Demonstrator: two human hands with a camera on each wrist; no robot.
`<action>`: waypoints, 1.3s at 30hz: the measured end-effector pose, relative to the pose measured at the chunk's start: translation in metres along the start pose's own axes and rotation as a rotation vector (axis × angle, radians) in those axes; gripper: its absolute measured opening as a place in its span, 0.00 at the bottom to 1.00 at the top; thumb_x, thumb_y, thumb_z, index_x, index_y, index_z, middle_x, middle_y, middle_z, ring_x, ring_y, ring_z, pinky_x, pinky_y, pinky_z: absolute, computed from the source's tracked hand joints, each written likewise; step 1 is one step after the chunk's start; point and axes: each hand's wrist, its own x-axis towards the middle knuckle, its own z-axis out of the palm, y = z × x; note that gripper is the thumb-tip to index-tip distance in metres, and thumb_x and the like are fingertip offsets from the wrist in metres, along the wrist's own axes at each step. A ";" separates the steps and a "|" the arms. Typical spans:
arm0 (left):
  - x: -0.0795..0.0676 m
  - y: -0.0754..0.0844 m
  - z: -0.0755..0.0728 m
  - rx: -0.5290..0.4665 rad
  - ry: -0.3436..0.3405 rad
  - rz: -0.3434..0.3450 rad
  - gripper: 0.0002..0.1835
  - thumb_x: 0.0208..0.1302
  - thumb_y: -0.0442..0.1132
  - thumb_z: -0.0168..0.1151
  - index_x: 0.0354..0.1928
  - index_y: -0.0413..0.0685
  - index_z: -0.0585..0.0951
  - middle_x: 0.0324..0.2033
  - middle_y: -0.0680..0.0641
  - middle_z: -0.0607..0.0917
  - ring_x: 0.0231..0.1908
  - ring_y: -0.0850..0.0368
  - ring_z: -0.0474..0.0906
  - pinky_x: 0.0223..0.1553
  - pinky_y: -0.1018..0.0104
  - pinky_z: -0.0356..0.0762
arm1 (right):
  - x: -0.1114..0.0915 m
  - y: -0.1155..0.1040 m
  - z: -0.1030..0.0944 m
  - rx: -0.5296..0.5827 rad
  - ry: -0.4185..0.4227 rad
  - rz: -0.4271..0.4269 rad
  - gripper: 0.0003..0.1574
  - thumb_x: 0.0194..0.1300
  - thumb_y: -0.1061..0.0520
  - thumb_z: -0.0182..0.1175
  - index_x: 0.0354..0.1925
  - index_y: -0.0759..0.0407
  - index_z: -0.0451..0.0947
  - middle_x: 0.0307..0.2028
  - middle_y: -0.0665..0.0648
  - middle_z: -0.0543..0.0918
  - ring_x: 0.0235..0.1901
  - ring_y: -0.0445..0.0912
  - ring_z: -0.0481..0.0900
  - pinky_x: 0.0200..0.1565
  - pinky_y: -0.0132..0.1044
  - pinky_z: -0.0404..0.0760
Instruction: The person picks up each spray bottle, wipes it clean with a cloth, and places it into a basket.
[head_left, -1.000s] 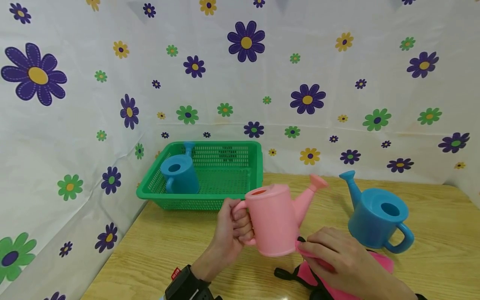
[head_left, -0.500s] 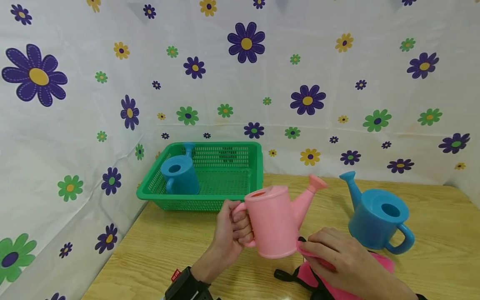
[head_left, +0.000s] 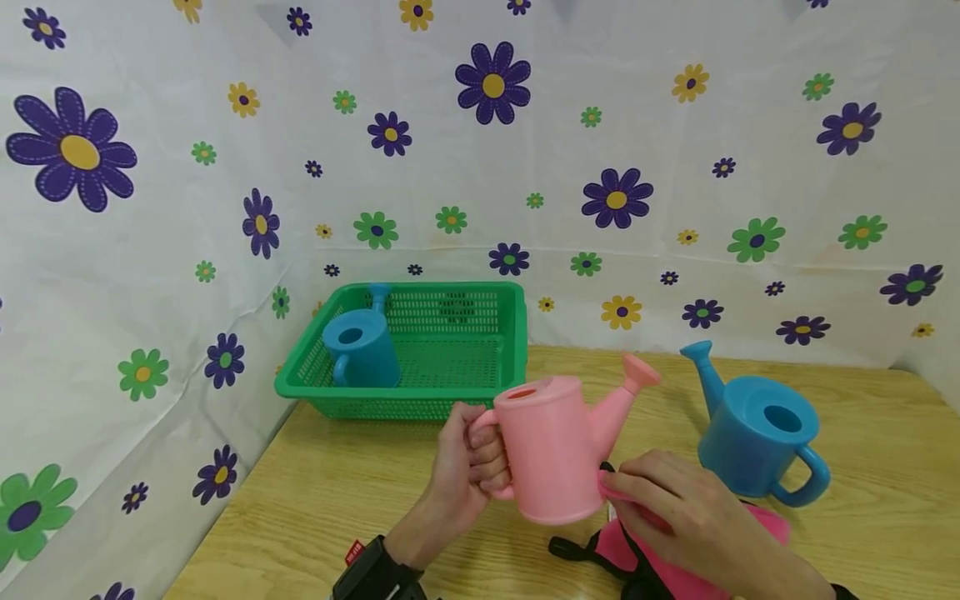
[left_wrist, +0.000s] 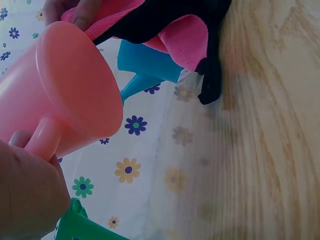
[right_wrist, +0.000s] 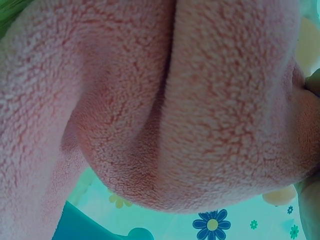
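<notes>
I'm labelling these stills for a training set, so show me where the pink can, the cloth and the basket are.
Pink can (head_left: 550, 454), head view: middle of its body.
Cloth (right_wrist: 225, 110), right wrist view: a fluffy fold.
Basket (head_left: 397, 409), head view: front wall, below the rim.

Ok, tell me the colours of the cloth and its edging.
The cloth is pink, with black edging; the left wrist view shows it best.

Your left hand brings the pink watering can slightly lower and rightward from its spot half a second ago, while your right hand edges the pink cloth a little higher beside it.
</notes>
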 end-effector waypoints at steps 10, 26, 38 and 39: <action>-0.002 -0.009 0.003 0.057 0.011 -0.066 0.23 0.70 0.43 0.35 0.13 0.55 0.52 0.07 0.58 0.54 0.08 0.65 0.48 0.13 0.70 0.43 | 0.001 0.003 -0.002 -0.038 -0.010 0.027 0.30 0.74 0.41 0.45 0.43 0.60 0.86 0.36 0.52 0.86 0.34 0.42 0.82 0.29 0.40 0.87; -0.002 -0.020 0.004 0.168 -0.018 -0.164 0.23 0.68 0.44 0.37 0.11 0.56 0.53 0.06 0.61 0.55 0.07 0.68 0.49 0.11 0.74 0.45 | 0.002 0.002 -0.002 -0.134 0.123 0.120 0.31 0.73 0.42 0.48 0.40 0.64 0.87 0.32 0.55 0.87 0.30 0.43 0.83 0.26 0.43 0.86; -0.004 -0.026 0.006 0.180 0.004 -0.172 0.23 0.68 0.43 0.36 0.11 0.56 0.54 0.06 0.61 0.56 0.08 0.68 0.48 0.11 0.75 0.45 | 0.001 0.000 -0.002 -0.175 0.134 0.200 0.34 0.73 0.39 0.46 0.41 0.65 0.86 0.31 0.54 0.86 0.30 0.42 0.82 0.26 0.44 0.87; -0.004 -0.026 0.006 0.179 0.013 -0.168 0.23 0.67 0.43 0.37 0.11 0.56 0.54 0.06 0.61 0.56 0.08 0.68 0.48 0.11 0.75 0.45 | 0.001 0.000 -0.002 -0.175 0.133 0.202 0.34 0.73 0.39 0.46 0.41 0.64 0.86 0.31 0.54 0.86 0.30 0.42 0.82 0.26 0.44 0.87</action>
